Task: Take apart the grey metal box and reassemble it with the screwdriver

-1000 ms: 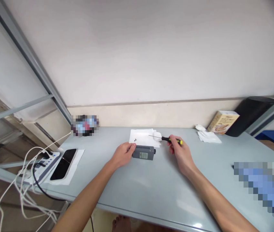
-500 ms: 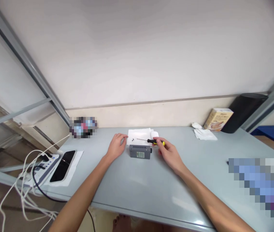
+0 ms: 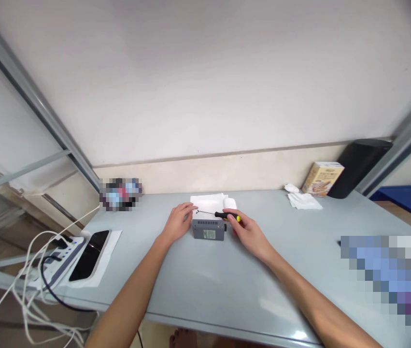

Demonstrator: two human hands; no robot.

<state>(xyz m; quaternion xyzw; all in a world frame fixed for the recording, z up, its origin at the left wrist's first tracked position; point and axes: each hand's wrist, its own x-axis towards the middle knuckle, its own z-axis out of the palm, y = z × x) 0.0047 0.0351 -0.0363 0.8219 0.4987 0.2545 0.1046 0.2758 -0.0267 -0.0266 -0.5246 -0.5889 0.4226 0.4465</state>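
Note:
My right hand (image 3: 248,232) is wrapped round a screwdriver (image 3: 227,216) with a black and yellow handle. Its thin shaft points left, and the tip is at a few small dark screws (image 3: 197,211) on a sheet of white paper (image 3: 207,199). My left hand (image 3: 178,221) rests at the paper's left edge, fingers stretched toward the screws, with nothing visible in it. Between my hands, in front of the paper, a grey metal box (image 3: 200,233) stands with vent slots along its top, a label on the near face and a dark knob at its right end.
A phone (image 3: 90,255) lies on white paper at the left, beside a power strip (image 3: 62,261) with tangled white cables (image 3: 27,295). Back right are crumpled tissues (image 3: 304,200), a yellowish carton (image 3: 321,179) and a black cylinder (image 3: 359,166). Blurred items lie at far right and back left.
My right hand has brought the screwdriver left, so its tip now reaches the screws. My left fingers have stretched further over the paper toward them. The view has shifted slightly.

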